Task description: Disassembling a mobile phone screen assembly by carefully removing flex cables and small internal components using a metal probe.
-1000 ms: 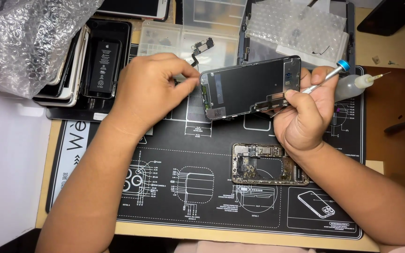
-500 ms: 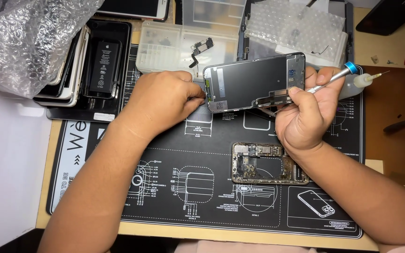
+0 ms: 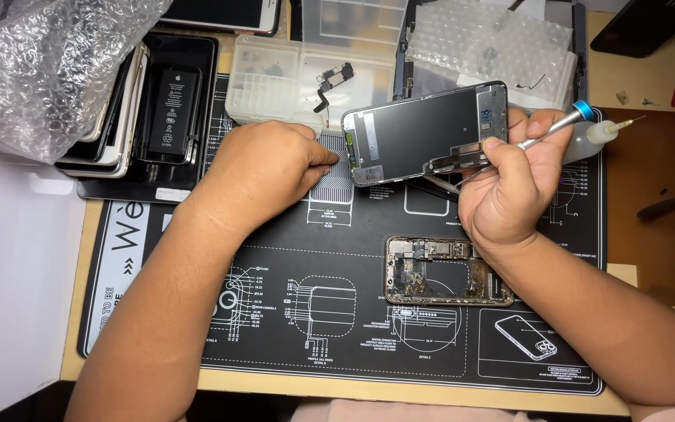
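Two hands on the phone screen panel [image 3: 423, 134] — already off the frame.
Your left hand [image 3: 263, 172] pinched its edge; your right hand [image 3: 509, 191] gripped a screwdriver [image 3: 544, 133] — stripped phone frame [image 3: 447, 272] lay below.

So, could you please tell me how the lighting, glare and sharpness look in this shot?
Head view: even overhead light, soft shadows under both hands; the dark rectangular phone screen panel shows a faint sheen, and the crumpled clear bubble wrap glints at top left; the black printed repair mat is sharp, with slight wide-angle bending at the edges.
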